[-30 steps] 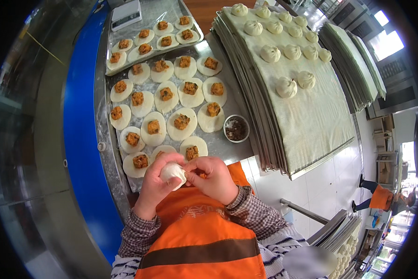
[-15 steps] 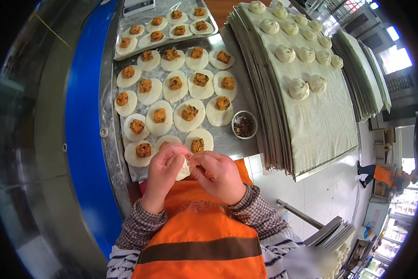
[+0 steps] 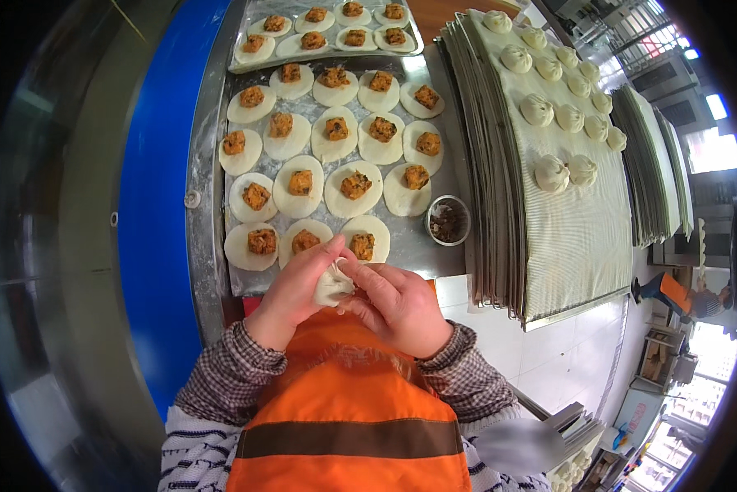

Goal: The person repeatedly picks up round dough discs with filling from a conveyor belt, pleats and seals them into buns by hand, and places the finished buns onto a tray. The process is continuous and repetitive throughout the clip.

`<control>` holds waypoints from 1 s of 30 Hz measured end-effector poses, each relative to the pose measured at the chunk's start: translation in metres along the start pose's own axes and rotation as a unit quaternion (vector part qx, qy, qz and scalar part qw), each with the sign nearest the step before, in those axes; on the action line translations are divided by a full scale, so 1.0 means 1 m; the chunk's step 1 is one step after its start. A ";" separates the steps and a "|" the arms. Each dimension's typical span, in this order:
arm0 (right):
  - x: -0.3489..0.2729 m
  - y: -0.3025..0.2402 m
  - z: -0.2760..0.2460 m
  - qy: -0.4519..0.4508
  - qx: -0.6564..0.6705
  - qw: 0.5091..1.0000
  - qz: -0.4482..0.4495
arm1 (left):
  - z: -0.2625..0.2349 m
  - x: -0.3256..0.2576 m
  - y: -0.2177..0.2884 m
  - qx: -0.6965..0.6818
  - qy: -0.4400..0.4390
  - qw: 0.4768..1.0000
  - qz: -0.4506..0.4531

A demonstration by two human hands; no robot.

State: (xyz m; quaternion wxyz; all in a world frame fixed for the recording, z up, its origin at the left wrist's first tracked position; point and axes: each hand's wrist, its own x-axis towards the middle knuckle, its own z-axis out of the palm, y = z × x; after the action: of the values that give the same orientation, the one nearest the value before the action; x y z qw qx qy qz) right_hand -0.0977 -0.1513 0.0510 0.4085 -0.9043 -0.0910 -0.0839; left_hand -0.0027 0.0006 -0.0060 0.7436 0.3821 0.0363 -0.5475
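Between my hands, in front of my orange apron, is a partly gathered white bun (image 3: 333,286) with pleats in its dough. My left hand (image 3: 301,283) is curled round its left side, thumb near the top. The fingers of my right hand (image 3: 394,305) pinch the dough's edge from the right. Just beyond them, round dough wrappers (image 3: 353,182) lie in rows on a floured metal tray (image 3: 245,283), each topped with a lump of orange-brown filling (image 3: 301,182). What filling the held bun contains is hidden.
A small metal bowl (image 3: 448,220) of dark bits stands at the tray's right edge. Right of it, a stack of cloth-lined trays (image 3: 577,254) carries several pleated buns (image 3: 552,174). Another tray of filled wrappers (image 3: 312,41) lies at the back. A person in orange (image 3: 676,293) is far right.
The bun has become more visible between my hands, its folds more gathered. My right fingers have shifted along its rim. The whole view has swung slightly, moving the trays right and upward.
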 end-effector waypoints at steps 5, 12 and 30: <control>-0.006 0.019 0.000 0.032 -0.023 0.991 -0.124 | 0.026 -0.004 0.004 0.052 0.000 0.998 -0.017; -0.007 0.021 -0.001 0.115 -0.002 0.993 -0.016 | 0.019 0.011 -0.019 0.151 0.017 0.979 0.132; 0.004 0.144 -0.036 0.012 -0.159 0.938 0.307 | 0.010 0.056 0.020 0.031 0.056 0.997 0.051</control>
State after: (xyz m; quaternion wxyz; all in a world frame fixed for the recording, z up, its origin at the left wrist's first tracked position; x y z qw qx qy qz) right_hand -0.0626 -0.2719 -0.0289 0.2659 -0.9404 0.2107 0.0215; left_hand 0.0327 -0.0472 -0.0152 0.7552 0.4365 0.0416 -0.4873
